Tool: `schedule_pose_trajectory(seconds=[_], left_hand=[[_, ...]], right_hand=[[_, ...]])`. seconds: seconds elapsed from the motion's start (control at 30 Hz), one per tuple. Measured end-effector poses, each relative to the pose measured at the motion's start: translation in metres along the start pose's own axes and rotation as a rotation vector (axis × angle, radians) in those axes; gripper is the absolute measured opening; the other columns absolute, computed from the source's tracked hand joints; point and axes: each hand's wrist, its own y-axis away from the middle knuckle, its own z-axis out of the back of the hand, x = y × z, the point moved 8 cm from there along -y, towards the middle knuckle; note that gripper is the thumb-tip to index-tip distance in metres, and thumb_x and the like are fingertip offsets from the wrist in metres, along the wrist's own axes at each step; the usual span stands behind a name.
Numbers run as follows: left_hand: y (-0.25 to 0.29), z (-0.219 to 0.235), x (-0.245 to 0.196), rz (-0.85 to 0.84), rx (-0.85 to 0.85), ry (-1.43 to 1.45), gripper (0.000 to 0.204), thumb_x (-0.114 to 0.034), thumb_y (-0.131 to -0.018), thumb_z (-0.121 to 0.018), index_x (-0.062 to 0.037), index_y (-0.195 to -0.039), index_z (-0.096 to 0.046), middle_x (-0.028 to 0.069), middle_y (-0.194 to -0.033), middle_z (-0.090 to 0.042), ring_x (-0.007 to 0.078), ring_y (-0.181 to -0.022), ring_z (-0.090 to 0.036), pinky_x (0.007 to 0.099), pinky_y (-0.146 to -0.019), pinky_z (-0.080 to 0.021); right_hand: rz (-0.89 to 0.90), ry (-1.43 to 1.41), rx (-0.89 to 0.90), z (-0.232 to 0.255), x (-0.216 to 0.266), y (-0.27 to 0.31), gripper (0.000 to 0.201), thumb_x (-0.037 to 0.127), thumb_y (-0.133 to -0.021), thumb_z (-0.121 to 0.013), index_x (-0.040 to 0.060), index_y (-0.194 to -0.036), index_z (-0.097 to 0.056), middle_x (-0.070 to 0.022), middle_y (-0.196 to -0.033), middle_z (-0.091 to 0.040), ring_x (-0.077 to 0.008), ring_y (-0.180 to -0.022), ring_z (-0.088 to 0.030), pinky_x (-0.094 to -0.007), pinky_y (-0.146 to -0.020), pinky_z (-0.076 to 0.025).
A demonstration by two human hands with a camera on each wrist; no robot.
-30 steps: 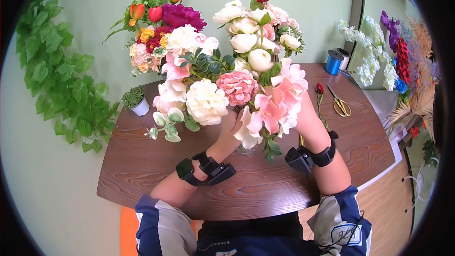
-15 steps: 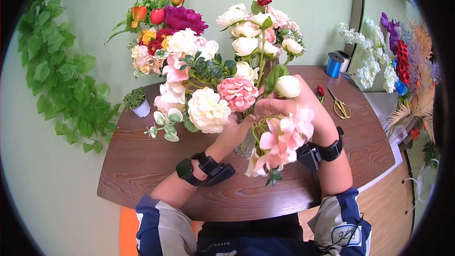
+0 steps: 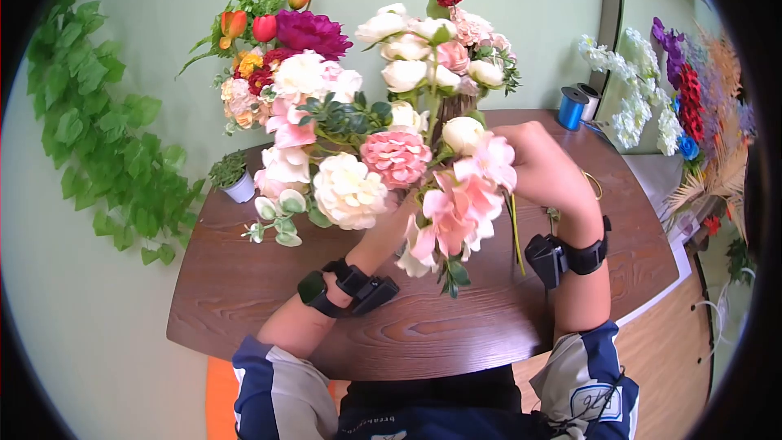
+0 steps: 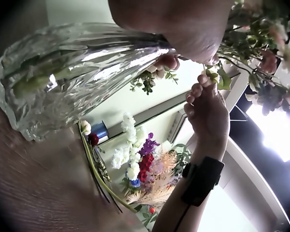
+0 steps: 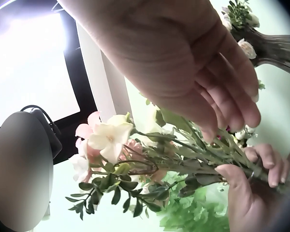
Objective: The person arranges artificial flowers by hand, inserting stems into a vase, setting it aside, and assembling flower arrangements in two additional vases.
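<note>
In the head view my left hand [image 5: 246, 198] is mostly hidden under a large bouquet of pink and white flowers [image 3: 354, 187]. The right wrist view shows it gripping the bundled green stems [image 5: 222, 154], thumb across them. Below that grip a ribbed clear glass vase [image 4: 77, 77] stands on the table, a green stem end inside. My right hand [image 3: 542, 163] is raised at the bouquet's right side, beside a white round bloom [image 3: 464, 136] and pink lilies [image 3: 456, 212]. Its fingers are loosely bent over the stems, fingertips close to a green leaf [image 4: 224, 79].
Loose stems [image 3: 517, 236] lie on the brown table [image 3: 269, 293] right of the bouquet; scissors [image 3: 597, 186] are partly covered by my right arm. Behind stand other arrangements [image 3: 309, 33], ribbon spools [image 3: 573, 107] and a small potted plant [image 3: 232, 175].
My right hand first drew back from the lilies, which dipped toward me, then moved right and rose. The lilies lifted again; the white bloom swung right, then slightly back. My left hand keeps its grip.
</note>
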Motion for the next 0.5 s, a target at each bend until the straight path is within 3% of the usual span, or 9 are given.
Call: schedule_pose_trajectory(seconds=[0.07, 0.1, 0.13, 0.2, 0.23, 0.27, 0.4, 0.5], left_hand=[[-0.027, 0.024, 0.029, -0.264, 0.469, 0.286, 0.034, -0.02, -0.095, -0.049, 0.0017, -0.12, -0.052, 0.0097, -0.11, -0.057, 0.0174, -0.098, -0.052, 0.0322, -0.089, -0.042], [-0.043, 0.049, 0.059, -0.148, 0.218, 0.069, 0.036, -0.024, -0.093, -0.053, 0.0027, -0.117, -0.053, 0.0071, -0.1, -0.06, 0.0175, -0.086, -0.053, 0.0338, -0.081, -0.045], [-0.046, 0.05, 0.065, -0.142, 0.223, 0.076, 0.036, -0.024, -0.093, -0.053, 0.0027, -0.117, -0.053, 0.0071, -0.1, -0.06, 0.0175, -0.086, -0.053, 0.0338, -0.081, -0.045], [-0.051, 0.087, 0.072, -0.125, -0.205, -0.134, 0.034, -0.021, -0.09, -0.054, 0.0034, -0.114, -0.053, 0.0082, -0.099, -0.061, 0.0182, -0.086, -0.055, 0.0335, -0.079, -0.046], [-0.046, 0.082, 0.042, -0.29, -0.03, -0.484, 0.031, -0.018, -0.088, -0.056, 0.0045, -0.11, -0.054, 0.0119, -0.1, -0.062, 0.02, -0.089, -0.058, 0.0333, -0.079, -0.047], [-0.05, 0.089, 0.045, -0.302, 0.073, -0.021, 0.029, -0.015, -0.087, -0.055, 0.005, -0.108, -0.056, 0.0133, -0.101, -0.062, 0.0237, -0.091, -0.059, 0.0348, -0.082, -0.047], [-0.07, 0.101, 0.063, -0.481, -0.023, -0.235, 0.026, -0.016, -0.088, -0.055, 0.0042, -0.104, -0.056, 0.0116, -0.096, -0.062, 0.022, -0.085, -0.059, 0.0331, -0.078, -0.048], [-0.074, 0.105, 0.069, -0.654, -0.137, -0.478, 0.023, -0.017, -0.089, -0.054, 0.0033, -0.101, -0.057, 0.01, -0.091, -0.063, 0.0204, -0.08, -0.059, 0.0314, -0.074, -0.048]], right_hand=[[-0.109, 0.064, -0.04, 0.019, -0.007, 0.009, 0.019, 0.007, -0.071, -0.072, -0.0053, -0.084, -0.065, -0.0129, -0.066, -0.065, -0.0173, -0.058, -0.062, -0.0281, -0.056, -0.048], [-0.14, 0.133, -0.073, 0.032, -0.007, 0.015, 0.019, 0.007, -0.071, -0.072, -0.0054, -0.084, -0.065, -0.0132, -0.067, -0.065, -0.0176, -0.058, -0.062, -0.0282, -0.056, -0.048], [-0.17, 0.2, -0.104, 0.043, -0.008, 0.021, 0.019, 0.007, -0.072, -0.072, -0.0056, -0.084, -0.065, -0.0135, -0.067, -0.065, -0.0179, -0.058, -0.062, -0.0283, -0.056, -0.048], [-0.158, 0.305, -0.221, 0.066, -0.014, 0.033, 0.019, 0.008, -0.074, -0.07, -0.0065, -0.085, -0.065, -0.0147, -0.066, -0.064, -0.0165, -0.056, -0.061, -0.0274, -0.055, -0.048], [-0.235, 0.294, -0.259, 0.076, -0.017, 0.038, 0.018, 0.008, -0.074, -0.07, -0.0067, -0.084, -0.065, -0.0139, -0.065, -0.064, -0.0153, -0.056, -0.061, -0.0267, -0.053, -0.047], [-0.312, 0.286, -0.298, 0.086, -0.02, 0.043, 0.018, 0.009, -0.075, -0.07, -0.007, -0.083, -0.065, -0.0131, -0.065, -0.064, -0.0142, -0.056, -0.06, -0.0261, -0.051, -0.047], [-0.362, 0.222, -0.36, 0.102, -0.029, 0.049, 0.02, 0.013, -0.077, -0.07, -0.0065, -0.081, -0.066, -0.0107, -0.063, -0.064, -0.0126, -0.055, -0.06, -0.025, -0.049, -0.046], [-0.506, 0.244, -0.29, 0.098, -0.063, 0.042, 0.026, 0.019, -0.077, -0.071, -0.0068, -0.079, -0.067, -0.0092, -0.061, -0.064, -0.0127, -0.054, -0.061, -0.0252, -0.048, -0.046]])
